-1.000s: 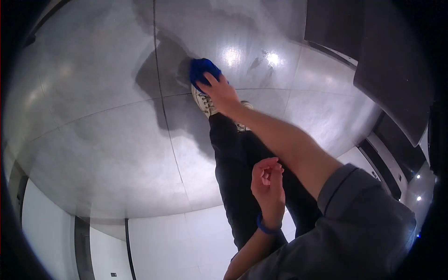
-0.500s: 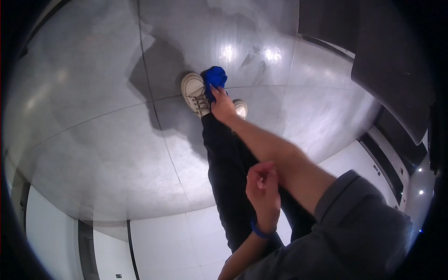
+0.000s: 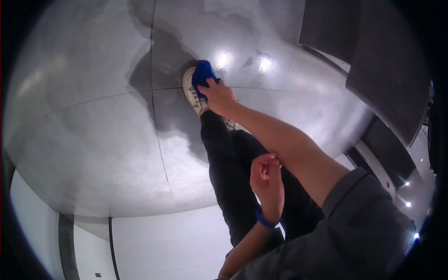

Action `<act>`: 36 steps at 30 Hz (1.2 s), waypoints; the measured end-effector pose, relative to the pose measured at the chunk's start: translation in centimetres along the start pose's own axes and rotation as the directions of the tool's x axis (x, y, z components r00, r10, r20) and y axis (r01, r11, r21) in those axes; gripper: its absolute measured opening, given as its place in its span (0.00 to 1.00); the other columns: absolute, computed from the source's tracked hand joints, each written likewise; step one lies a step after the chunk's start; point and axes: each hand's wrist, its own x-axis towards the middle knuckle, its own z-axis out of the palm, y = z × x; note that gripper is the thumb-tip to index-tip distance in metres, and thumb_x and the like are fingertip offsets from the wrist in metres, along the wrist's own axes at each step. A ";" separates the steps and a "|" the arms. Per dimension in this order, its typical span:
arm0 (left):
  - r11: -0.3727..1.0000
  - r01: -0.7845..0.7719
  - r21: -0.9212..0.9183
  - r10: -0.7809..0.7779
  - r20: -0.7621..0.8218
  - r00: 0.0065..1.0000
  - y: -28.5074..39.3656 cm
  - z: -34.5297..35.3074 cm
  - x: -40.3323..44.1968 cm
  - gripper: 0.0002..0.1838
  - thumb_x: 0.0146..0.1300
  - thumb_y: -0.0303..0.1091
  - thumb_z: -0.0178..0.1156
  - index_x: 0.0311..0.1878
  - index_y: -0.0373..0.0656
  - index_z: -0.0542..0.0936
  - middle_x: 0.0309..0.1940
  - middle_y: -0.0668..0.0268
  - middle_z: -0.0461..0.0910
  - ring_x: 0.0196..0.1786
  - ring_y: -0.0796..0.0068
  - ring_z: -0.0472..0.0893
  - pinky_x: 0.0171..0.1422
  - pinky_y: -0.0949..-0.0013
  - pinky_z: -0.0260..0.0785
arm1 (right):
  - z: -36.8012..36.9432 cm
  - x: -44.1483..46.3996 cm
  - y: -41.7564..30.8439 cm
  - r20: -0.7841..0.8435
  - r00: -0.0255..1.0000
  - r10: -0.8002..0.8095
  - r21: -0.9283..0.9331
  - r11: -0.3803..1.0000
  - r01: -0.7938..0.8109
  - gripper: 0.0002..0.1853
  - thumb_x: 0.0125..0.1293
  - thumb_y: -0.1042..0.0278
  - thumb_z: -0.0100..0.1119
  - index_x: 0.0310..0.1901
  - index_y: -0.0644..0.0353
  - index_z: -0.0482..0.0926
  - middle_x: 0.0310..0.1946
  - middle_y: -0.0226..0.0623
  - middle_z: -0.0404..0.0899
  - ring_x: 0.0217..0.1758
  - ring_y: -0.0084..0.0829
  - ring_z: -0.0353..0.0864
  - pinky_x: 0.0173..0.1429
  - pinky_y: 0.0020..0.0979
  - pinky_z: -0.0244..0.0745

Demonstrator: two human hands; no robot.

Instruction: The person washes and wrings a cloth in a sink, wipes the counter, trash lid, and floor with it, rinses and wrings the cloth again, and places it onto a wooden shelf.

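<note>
My right hand (image 3: 220, 97) reaches down to a white laced shoe (image 3: 189, 88) and presses a bunched blue cloth (image 3: 202, 74) onto its upper. The fingers are closed on the cloth, which hides the shoe's inner side and part of its toe. A second white shoe (image 3: 230, 124) shows only in part, behind the hand and forearm. Higher up, my left hand (image 3: 269, 184) is held by the right forearm, its fingers curled in with nothing visible in them. Whether it touches the forearm I cannot tell. A blue band (image 3: 264, 219) circles the left wrist.
The shoes are on a grey, shiny tiled floor (image 3: 102, 126) with dark shadows and light reflections. Dark panels (image 3: 387, 70) stand at the upper right. A white wall (image 3: 163, 242) runs along the bottom, behind legs in black trousers (image 3: 221, 172).
My right hand has moved the blue cloth from beside the shoe to over its upper. The left hand stays curled by the forearm. The view has shifted slightly.
</note>
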 end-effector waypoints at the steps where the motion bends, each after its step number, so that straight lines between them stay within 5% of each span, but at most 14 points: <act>1: 1.000 -0.009 -0.019 0.009 0.011 1.000 -0.1 0.3 0.1 0.06 0.65 0.24 0.58 0.45 0.40 0.77 0.35 0.69 0.78 0.35 0.83 0.75 0.40 0.79 0.67 | 0.1 -0.2 0.3 -0.021 1.000 -0.007 0.010 1.000 0.008 0.29 0.57 0.72 0.58 0.62 0.43 0.73 0.61 0.44 0.67 0.57 0.55 0.73 0.56 0.47 0.77; 9: 1.000 -0.031 0.001 0.031 0.016 0.999 -0.9 1.7 2.3 0.05 0.66 0.24 0.56 0.44 0.40 0.77 0.33 0.69 0.77 0.34 0.83 0.74 0.40 0.79 0.67 | 3.0 -5.6 3.1 0.075 0.994 -0.083 0.031 0.996 0.081 0.27 0.58 0.72 0.54 0.62 0.41 0.73 0.60 0.42 0.67 0.57 0.52 0.73 0.57 0.46 0.77; 13: 1.000 -0.006 -0.020 0.006 0.038 0.999 -1.5 2.2 0.7 0.05 0.67 0.25 0.57 0.44 0.40 0.77 0.34 0.69 0.77 0.35 0.82 0.75 0.40 0.79 0.67 | 1.5 -2.8 3.7 0.023 0.964 -0.266 -0.060 0.962 0.267 0.26 0.57 0.73 0.55 0.59 0.40 0.76 0.57 0.38 0.70 0.55 0.50 0.74 0.56 0.46 0.78; 17: 1.000 -0.012 -0.011 0.012 0.014 1.000 -1.5 2.2 0.3 0.04 0.66 0.24 0.57 0.43 0.41 0.77 0.34 0.69 0.77 0.35 0.82 0.75 0.41 0.78 0.67 | -4.9 3.7 -0.5 -0.264 0.920 -0.290 -0.045 0.956 0.289 0.19 0.60 0.69 0.55 0.53 0.46 0.79 0.55 0.36 0.71 0.59 0.50 0.71 0.52 0.50 0.79; 20: 0.994 0.029 -0.105 -0.031 -0.014 0.999 -0.3 3.0 0.3 0.02 0.65 0.25 0.58 0.40 0.42 0.76 0.30 0.72 0.74 0.32 0.84 0.70 0.38 0.78 0.63 | -1.8 6.2 -1.6 -0.191 0.924 -0.333 -0.544 0.819 0.182 0.20 0.59 0.67 0.58 0.55 0.49 0.80 0.58 0.33 0.70 0.61 0.48 0.69 0.45 0.51 0.79; 22: 0.993 0.037 -0.113 -0.043 -0.054 0.998 -1.2 2.0 0.5 0.02 0.64 0.24 0.59 0.37 0.43 0.75 0.28 0.73 0.72 0.31 0.86 0.68 0.36 0.79 0.61 | 2.6 3.9 -1.9 -0.160 0.898 -0.411 -0.624 0.747 0.231 0.19 0.58 0.64 0.58 0.52 0.52 0.82 0.56 0.36 0.71 0.62 0.54 0.66 0.44 0.56 0.77; 24: 0.991 0.095 -0.094 -0.098 -0.036 0.995 -0.8 1.2 0.9 0.06 0.61 0.24 0.60 0.31 0.43 0.73 0.24 0.74 0.69 0.30 0.87 0.66 0.35 0.79 0.58 | 6.0 1.3 -0.8 0.196 0.819 -0.540 -0.729 0.478 0.489 0.19 0.59 0.63 0.58 0.52 0.52 0.82 0.55 0.35 0.72 0.62 0.54 0.67 0.45 0.59 0.76; 28: 0.973 -0.171 0.153 0.148 0.152 0.977 -1.5 -0.1 4.5 0.06 0.59 0.26 0.63 0.31 0.42 0.74 0.24 0.74 0.71 0.30 0.85 0.69 0.37 0.79 0.62 | 2.4 1.2 1.1 0.278 0.898 -0.342 -0.423 0.795 0.434 0.21 0.55 0.67 0.60 0.54 0.54 0.81 0.53 0.35 0.75 0.61 0.49 0.69 0.52 0.49 0.76; 30: 0.978 -0.188 0.092 0.174 0.148 0.974 -4.0 -1.8 7.6 0.07 0.62 0.29 0.61 0.43 0.42 0.77 0.34 0.71 0.77 0.35 0.81 0.75 0.40 0.77 0.67 | -0.2 1.1 3.7 0.214 0.954 -0.208 -0.080 0.970 0.229 0.24 0.53 0.70 0.60 0.55 0.54 0.80 0.52 0.36 0.76 0.59 0.44 0.72 0.54 0.42 0.76; 31: 0.988 -0.130 0.084 0.118 0.129 0.985 -4.1 -2.7 8.8 0.10 0.63 0.29 0.60 0.48 0.43 0.77 0.37 0.69 0.78 0.37 0.80 0.77 0.41 0.77 0.68 | -1.4 1.2 5.7 0.145 0.979 -0.146 0.307 0.947 0.096 0.24 0.53 0.72 0.58 0.55 0.56 0.79 0.52 0.38 0.77 0.56 0.40 0.75 0.55 0.39 0.77; 32: 0.983 -0.138 0.125 0.118 0.154 0.981 -5.4 -3.7 10.4 0.12 0.64 0.30 0.59 0.51 0.44 0.77 0.40 0.69 0.78 0.39 0.80 0.77 0.42 0.77 0.68 | -3.0 1.0 8.1 0.101 0.993 -0.068 0.653 0.757 -0.015 0.25 0.52 0.74 0.57 0.56 0.58 0.78 0.52 0.39 0.77 0.54 0.36 0.77 0.55 0.35 0.77; 33: 0.973 -0.143 0.181 0.107 0.197 0.975 -6.3 -5.2 12.1 0.14 0.64 0.30 0.59 0.54 0.45 0.76 0.42 0.69 0.78 0.40 0.80 0.77 0.42 0.78 0.68 | -5.3 0.1 9.9 0.309 0.951 -0.015 0.869 0.410 -0.276 0.29 0.53 0.77 0.53 0.60 0.59 0.73 0.53 0.42 0.78 0.51 0.33 0.80 0.57 0.36 0.77; 35: 0.959 0.002 0.284 -0.069 0.224 0.972 -7.5 -8.3 13.9 0.16 0.66 0.34 0.60 0.56 0.47 0.76 0.46 0.69 0.79 0.44 0.80 0.77 0.47 0.75 0.68 | -9.7 -3.5 10.6 0.397 0.914 -0.079 0.914 -0.053 -0.402 0.33 0.52 0.78 0.53 0.64 0.62 0.68 0.53 0.43 0.78 0.51 0.33 0.81 0.58 0.34 0.77; 36: 0.955 0.083 0.285 -0.158 0.254 0.954 -6.9 -9.2 14.9 0.17 0.66 0.35 0.60 0.57 0.47 0.76 0.47 0.69 0.79 0.45 0.79 0.77 0.48 0.74 0.68 | -10.5 -4.4 10.9 0.352 0.927 -0.128 0.922 -0.125 -0.367 0.34 0.51 0.78 0.53 0.65 0.63 0.66 0.53 0.44 0.78 0.52 0.34 0.81 0.59 0.34 0.77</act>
